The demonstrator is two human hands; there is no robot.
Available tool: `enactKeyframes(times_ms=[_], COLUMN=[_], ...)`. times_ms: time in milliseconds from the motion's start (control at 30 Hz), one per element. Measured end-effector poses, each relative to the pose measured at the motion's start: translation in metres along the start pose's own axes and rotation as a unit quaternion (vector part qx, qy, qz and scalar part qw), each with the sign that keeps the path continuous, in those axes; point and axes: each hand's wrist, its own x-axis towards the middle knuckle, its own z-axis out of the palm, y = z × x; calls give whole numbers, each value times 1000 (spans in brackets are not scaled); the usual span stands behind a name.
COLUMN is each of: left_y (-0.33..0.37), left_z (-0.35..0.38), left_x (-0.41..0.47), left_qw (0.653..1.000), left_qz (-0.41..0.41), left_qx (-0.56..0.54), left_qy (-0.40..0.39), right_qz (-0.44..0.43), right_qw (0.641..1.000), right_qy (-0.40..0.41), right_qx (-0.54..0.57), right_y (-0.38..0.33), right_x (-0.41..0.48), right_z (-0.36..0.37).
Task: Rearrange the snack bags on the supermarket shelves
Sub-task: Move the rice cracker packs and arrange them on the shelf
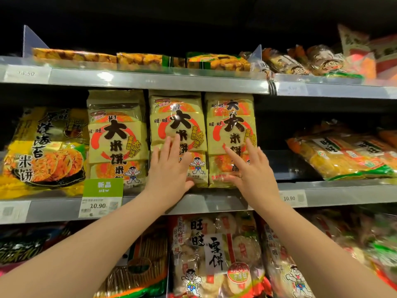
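Tipping risk: we are judging that the middle bag and the right bag are standing upright on narrow bottoms. A push that is too low or too hard could be folding them backward or sliding them off the middle shelf.
Side gap risk: a dark space is opening just to the right of the right bag. A rightward shove could be sending that bag leaning toward the flat-lying packs.
Neighbour risk: the left bag is standing just beside the middle one, so nudging leftward could be crowding it.
Crushing risk: we are guessing the contents are brittle, and heavy flat pressure could be cracking them.
Left hand: it is lying open and gripping nothing, with its fingers straight and flat against the lower half of the middle bag.
Right hand: it is also lying open, with its fingers spread and touching the lower half of the right bag. We cannot tell whether the palm is touching.
Bags against fingers: both bags are sitting directly behind the fingertips. Their tops are rising well above the fingers to the upper shelf.
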Motion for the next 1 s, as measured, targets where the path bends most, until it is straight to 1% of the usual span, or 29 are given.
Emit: enactKeyframes(times_ms=[67, 233, 400, 567, 733, 833, 933, 1000], left_y=[2, 10, 11, 10, 8, 4, -2, -5], left_z=[2, 6, 11, 13, 10, 8, 8, 8], left_x=[3, 7, 12, 13, 15, 13, 11, 11], left_qw=[1000, 999, 999, 999, 999, 999, 999, 999], left_qz=[-11, -27, -14, -8, -11, -6, 6, 9], left_qx=[15, 27, 45, 48, 39, 40, 48, 49], left_qy=[-12, -13, -18, -18, -20, -12, -13, -14], right_qz=[-19, -45, -111, -143, -149, -167, -207, -205], right_qw=[1000, 996, 985, 977, 971, 967, 956, 953], right_qy=[-9, 36, 79, 52, 27, 41, 71, 82], right_qx=[-17, -74, -109, -147, -185, -188, -198, -209], right_y=[0, 8, 12, 15, 15, 19, 26, 26], right_x=[1, 3, 6, 22, 27, 26, 29, 31], right_z=[2, 6, 10, 8, 10, 11, 8, 6])
